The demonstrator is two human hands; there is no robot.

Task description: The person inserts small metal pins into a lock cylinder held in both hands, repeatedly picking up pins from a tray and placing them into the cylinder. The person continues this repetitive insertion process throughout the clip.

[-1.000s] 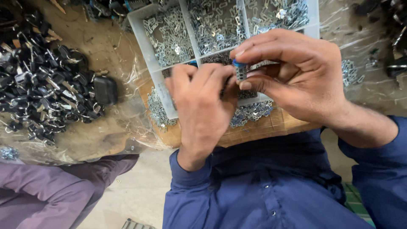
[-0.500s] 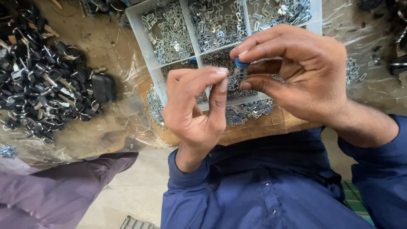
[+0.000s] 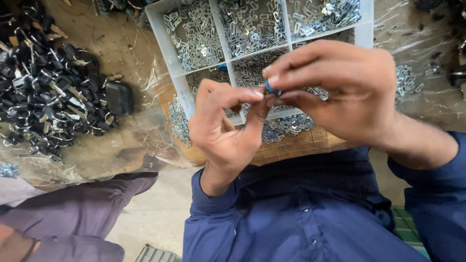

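I pinch a small blue part (image 3: 272,88) between the thumb and fingertips of my right hand (image 3: 340,90). My left hand (image 3: 228,128) meets it from the left, its forefinger and thumb tips touching the same part. Directly behind the pinch sits a white divided tray (image 3: 187,94) filled with small silvery metal pieces (image 3: 252,29); more of them lie loose just beneath my hands on the wooden bench edge (image 3: 310,145). Well off to the left of my grip, a heap of black parts (image 3: 43,97) rests on clear plastic sheeting (image 3: 131,140). Below my wrists are my blue sleeves (image 3: 301,218), and at lower left another person's purple sleeve (image 3: 73,213).
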